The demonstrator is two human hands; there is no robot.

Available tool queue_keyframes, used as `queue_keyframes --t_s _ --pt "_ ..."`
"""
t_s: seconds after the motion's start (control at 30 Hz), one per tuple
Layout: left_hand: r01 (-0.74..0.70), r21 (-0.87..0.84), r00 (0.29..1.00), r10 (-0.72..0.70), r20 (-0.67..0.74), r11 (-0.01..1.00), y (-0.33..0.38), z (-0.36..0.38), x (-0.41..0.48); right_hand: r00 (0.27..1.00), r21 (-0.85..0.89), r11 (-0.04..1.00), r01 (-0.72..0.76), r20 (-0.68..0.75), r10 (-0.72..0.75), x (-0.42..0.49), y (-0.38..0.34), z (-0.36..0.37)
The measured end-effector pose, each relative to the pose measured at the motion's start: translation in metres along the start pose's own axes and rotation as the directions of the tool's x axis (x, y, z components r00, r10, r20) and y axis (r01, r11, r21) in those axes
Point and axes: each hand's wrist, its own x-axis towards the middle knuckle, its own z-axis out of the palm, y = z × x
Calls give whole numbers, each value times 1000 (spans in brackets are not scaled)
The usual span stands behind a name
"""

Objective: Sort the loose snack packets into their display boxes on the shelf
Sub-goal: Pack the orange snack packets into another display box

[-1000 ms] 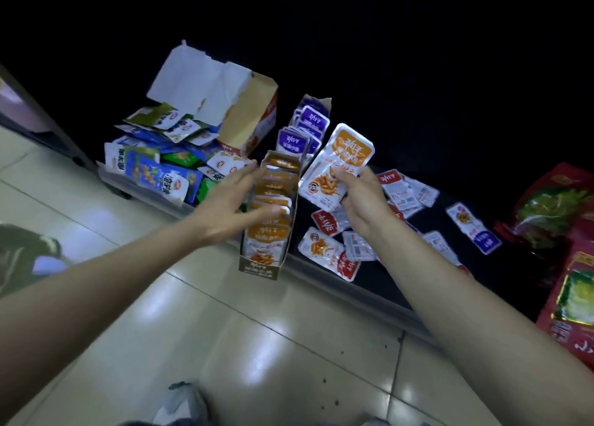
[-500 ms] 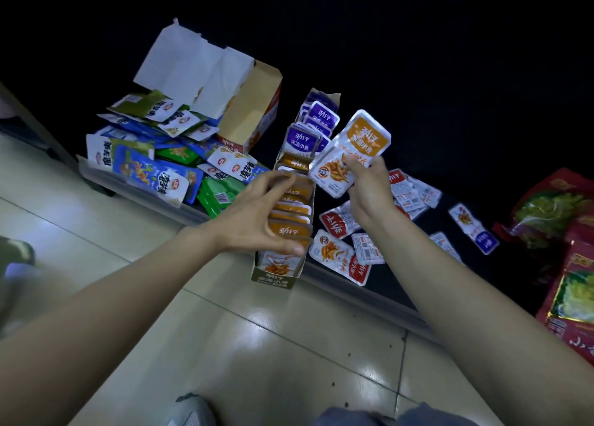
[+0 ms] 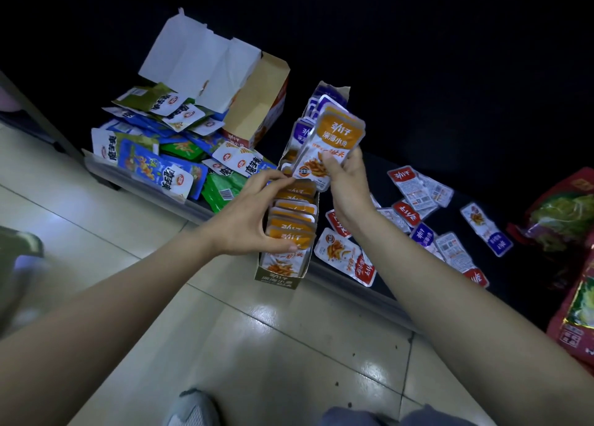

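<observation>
A narrow olive cardboard display box point(image 3: 279, 278) stands at frame centre on the grey shelf lip point(image 3: 395, 305), holding a row of orange-topped packets point(image 3: 294, 213); the orange-and-white foil snack packet point(image 3: 336, 139) hangs just above its far end, closer than half a second ago; the left hand point(image 3: 250, 223) spans the row, thumb and fingers curled round it; the right hand point(image 3: 348, 188) pinches the packet's lower edge.

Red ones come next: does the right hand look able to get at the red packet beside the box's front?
Probably not yet: the red packet lies uncovered nearby, but the right hand grips an orange packet.
</observation>
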Motion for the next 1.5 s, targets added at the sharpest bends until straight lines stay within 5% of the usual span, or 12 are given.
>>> queue_keyframes --t_s 0.17,0.43,0.77,0.93,1.13,1.3,1.5 --pt "-16 -14 1000 16 1 1000 -1 1 1 1000 -181 984 1 -8 -3 -7 10 3" --pt "-20 -3 1000 20 -5 1000 -2 1 2 996 -158 986 58 -55 -67 -7 6 -1" --pt "-58 106 995 65 -73 993 -7 4 2 1000 -497 867 24 25 -13 -5 12 -15" --pt "-47 37 998 49 -47 998 -7 4 1 971 -464 855 231 58 -231 -5 -2 -18" --pt "-30 -27 999 29 -36 999 -8 6 0 984 -632 760 150 171 -52 0 9 -24" --pt "-41 -9 998 40 -44 999 -9 10 1 937 -585 732 349 216 -274 2 1 -22" --pt "-38 -60 999 36 -30 997 -10 12 -1 934 -658 663 357 238 -267 6 13 -21"
